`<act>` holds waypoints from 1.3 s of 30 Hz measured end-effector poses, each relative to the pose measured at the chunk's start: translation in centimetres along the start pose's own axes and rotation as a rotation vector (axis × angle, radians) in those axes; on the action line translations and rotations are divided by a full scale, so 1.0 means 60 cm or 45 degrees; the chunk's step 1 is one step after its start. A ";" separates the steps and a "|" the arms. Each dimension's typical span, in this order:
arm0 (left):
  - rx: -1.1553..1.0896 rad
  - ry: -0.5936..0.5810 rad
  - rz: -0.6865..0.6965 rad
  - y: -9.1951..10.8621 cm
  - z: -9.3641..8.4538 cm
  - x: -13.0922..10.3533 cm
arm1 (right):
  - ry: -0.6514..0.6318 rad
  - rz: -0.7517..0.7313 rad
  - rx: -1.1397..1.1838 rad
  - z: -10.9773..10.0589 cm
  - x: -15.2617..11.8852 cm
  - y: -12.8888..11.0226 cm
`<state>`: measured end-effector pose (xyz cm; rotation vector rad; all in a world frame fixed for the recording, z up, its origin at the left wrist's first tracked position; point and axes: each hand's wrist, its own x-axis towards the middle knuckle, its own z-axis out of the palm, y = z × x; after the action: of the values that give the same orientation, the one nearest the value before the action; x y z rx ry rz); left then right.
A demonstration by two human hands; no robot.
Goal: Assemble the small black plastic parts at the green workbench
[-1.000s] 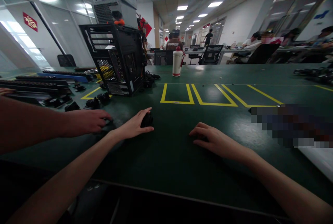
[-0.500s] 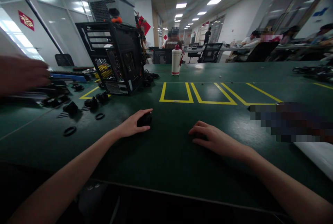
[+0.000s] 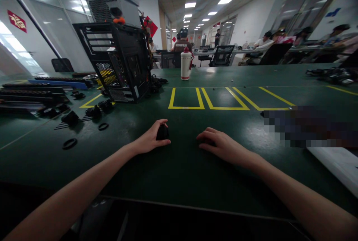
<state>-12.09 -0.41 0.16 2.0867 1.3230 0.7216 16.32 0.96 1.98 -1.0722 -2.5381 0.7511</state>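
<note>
My left hand (image 3: 148, 138) is closed around a small black object (image 3: 162, 132) just above or on the green table. Thumb and fingers cover its sides, so its exact kind does not show. To the right of it, across a short gap, my right hand (image 3: 225, 146) hovers low over or rests on the table with loosely bent fingers. Its thumb stands apart from the fingers, and I see nothing held there. Left of my left hand lie two black rings (image 3: 69, 143) and several small black parts (image 3: 70, 118).
A black computer case (image 3: 119, 62) stands at the back left with grey power units behind it. Yellow tape (image 3: 186, 108) marks rectangles on the green table (image 3: 173, 185). A white bottle (image 3: 185, 67) is upright behind them. Cables (image 3: 332, 75) lie far right, near a blurred-out patch and a white panel (image 3: 332, 166).
My left hand has moved slightly right with the black object, its fingers curled more around it. My right hand has shifted slightly left. Another hand at the left edge has gone out of view.
</note>
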 end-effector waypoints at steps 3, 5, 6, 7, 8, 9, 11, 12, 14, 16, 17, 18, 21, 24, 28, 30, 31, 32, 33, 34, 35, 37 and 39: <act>-0.036 -0.068 0.090 0.027 0.031 0.014 | 0.089 -0.005 0.000 0.013 0.008 -0.004; -0.064 -0.102 0.148 0.045 0.054 0.027 | 0.143 -0.029 -0.006 0.020 0.011 -0.005; -0.082 -0.110 0.179 0.053 0.066 0.034 | 0.162 -0.044 -0.006 0.023 0.012 -0.004; -0.102 -0.124 0.207 0.060 0.076 0.040 | 0.178 -0.060 0.001 0.025 0.012 -0.003; -0.121 -0.123 0.237 0.066 0.086 0.046 | 0.190 -0.075 0.014 0.027 0.012 -0.002; -0.134 -0.122 0.262 0.071 0.093 0.050 | 0.197 -0.084 0.033 0.027 0.012 -0.001; -0.132 -0.090 0.296 0.076 0.102 0.056 | 0.195 -0.090 0.078 0.025 0.010 0.002; -0.116 -0.071 0.303 0.076 0.102 0.056 | 0.190 -0.088 0.101 0.024 0.009 0.003; -0.067 -0.053 0.301 0.074 0.097 0.053 | 0.180 -0.080 0.138 0.022 0.008 0.003; -0.002 -0.068 0.266 0.069 0.089 0.048 | 0.174 -0.075 0.166 0.021 0.008 0.004; 0.039 -0.079 0.241 0.066 0.085 0.046 | 0.175 -0.071 0.174 0.021 0.008 0.004; 0.085 -0.091 0.220 0.063 0.082 0.045 | 0.176 -0.068 0.178 0.021 0.008 0.004; 0.223 -0.110 0.216 0.057 0.081 0.046 | 0.181 -0.060 0.179 0.021 0.010 0.005; 0.326 -0.096 0.236 0.057 0.088 0.050 | 0.179 -0.045 0.195 0.022 0.012 0.007; 0.401 -0.065 0.247 0.063 0.094 0.052 | 0.163 -0.033 0.214 0.021 0.012 0.008; 0.433 -0.068 0.244 0.065 0.094 0.052 | 0.152 -0.039 0.214 0.020 0.011 0.009; 0.448 -0.076 0.242 0.066 0.094 0.052 | 0.150 -0.043 0.213 0.020 0.010 0.010; 0.459 -0.088 0.240 0.066 0.093 0.052 | 0.149 -0.049 0.208 0.019 0.010 0.010; 0.468 -0.099 0.239 0.067 0.092 0.052 | 0.147 -0.057 0.200 0.020 0.010 0.011; 0.473 -0.108 0.236 0.067 0.092 0.053 | 0.147 -0.066 0.186 0.020 0.009 0.011; 0.475 -0.114 0.231 0.067 0.092 0.053 | 0.148 -0.076 0.165 0.021 0.009 0.012; 0.482 -0.121 0.222 0.068 0.092 0.054 | 0.164 -0.100 0.101 0.024 0.009 0.015; 0.498 -0.119 0.220 0.070 0.092 0.053 | 0.199 -0.125 0.012 0.027 0.009 0.017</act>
<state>-4.46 0.09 -0.28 2.5353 1.3258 0.4520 15.81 1.40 0.08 -0.9560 -2.4324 0.6266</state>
